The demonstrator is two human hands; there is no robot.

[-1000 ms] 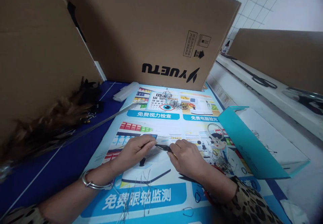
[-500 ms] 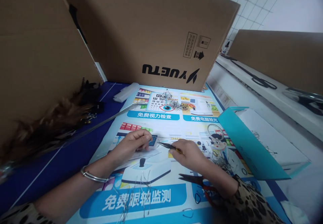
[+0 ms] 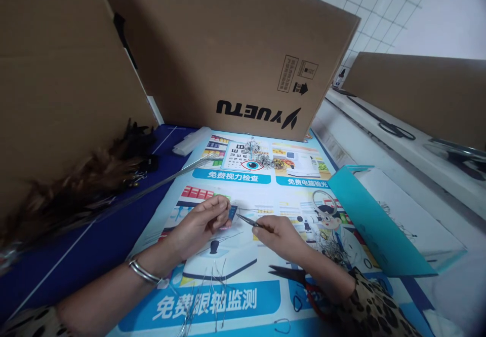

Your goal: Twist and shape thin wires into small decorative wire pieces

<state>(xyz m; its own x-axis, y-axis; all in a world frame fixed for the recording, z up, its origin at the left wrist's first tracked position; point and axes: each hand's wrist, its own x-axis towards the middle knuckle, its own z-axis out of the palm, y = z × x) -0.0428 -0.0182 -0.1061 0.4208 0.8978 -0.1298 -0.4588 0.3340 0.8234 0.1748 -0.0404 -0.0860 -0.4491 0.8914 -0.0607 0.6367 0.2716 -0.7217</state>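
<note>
My left hand (image 3: pixel 201 221) rests on the printed poster (image 3: pixel 243 190), fingers pinched together on something too thin to make out, perhaps a wire. My right hand (image 3: pixel 279 234) grips small pointed pliers (image 3: pixel 247 220), whose tip points left toward the left fingertips and almost touches them. Several thin metal wires (image 3: pixel 207 286) lie loose on the poster near my left wrist. Red-handled scissors (image 3: pixel 299 281) lie by my right forearm.
Tall cardboard boxes (image 3: pixel 235 48) wall off the back and left. A brown feather duster (image 3: pixel 76 185) and a long metal rod (image 3: pixel 159 182) lie at left. A teal folder (image 3: pixel 375 220) stands at right. Small wire pieces (image 3: pixel 261 157) sit at the poster's far end.
My left hand lifted its fingers into a pinch and drew slightly back from the pliers' tip. My right hand shifted a little down-right, uncovering the scissors.
</note>
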